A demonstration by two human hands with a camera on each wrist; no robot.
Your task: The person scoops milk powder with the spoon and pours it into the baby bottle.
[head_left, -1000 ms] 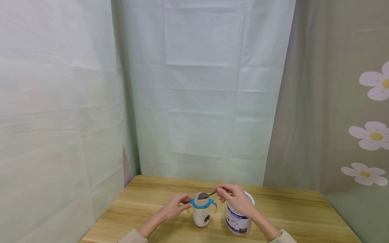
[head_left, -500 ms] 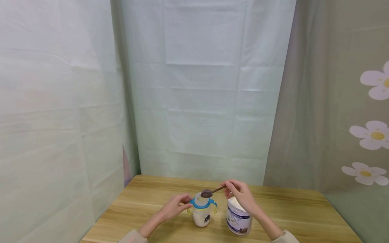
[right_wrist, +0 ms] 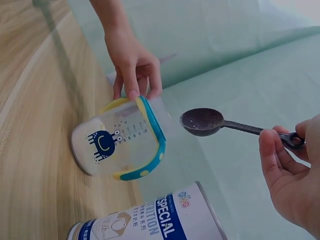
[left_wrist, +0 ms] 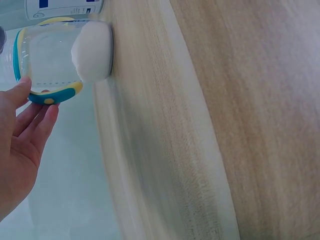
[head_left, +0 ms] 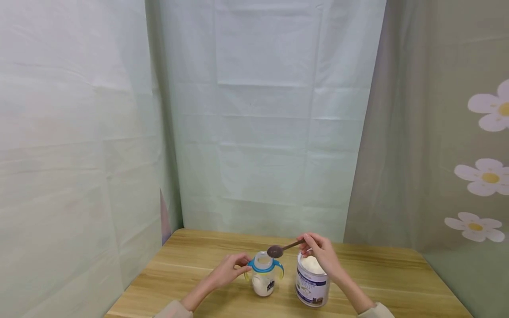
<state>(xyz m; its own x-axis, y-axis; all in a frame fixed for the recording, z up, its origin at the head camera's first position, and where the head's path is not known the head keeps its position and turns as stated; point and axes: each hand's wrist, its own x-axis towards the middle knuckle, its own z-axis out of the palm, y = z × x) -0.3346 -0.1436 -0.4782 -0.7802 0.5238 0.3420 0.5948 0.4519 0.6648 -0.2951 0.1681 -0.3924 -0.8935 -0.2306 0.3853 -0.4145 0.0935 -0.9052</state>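
Note:
A clear baby bottle [head_left: 263, 286] with a blue-and-yellow two-handled collar stands uncapped on the table. White powder [left_wrist: 94, 52] lies in its base. My left hand [head_left: 229, 270] pinches the bottle's left handle [left_wrist: 52, 95] between thumb and fingers. A dark brown measuring spoon [right_wrist: 202, 121] is held by its handle end in my right hand [head_left: 323, 257]. Its bowl, with only a few white specks inside, hangs beside and slightly above the bottle's mouth. Under my right hand stands an open white-and-blue tin [head_left: 312, 289] with pale powder visible inside.
The wooden table [head_left: 214, 243] meets a pale hanging cloth [head_left: 262, 176] at the back. More cloth hangs at the left and right sides, with printed flowers [head_left: 491, 177] on the right one.
My right hand has lifted the measuring spoon off the bottle's mouth and carried it right, turning its bowl upright. The tin's powder has come into view. My left hand and the bottle stay put.

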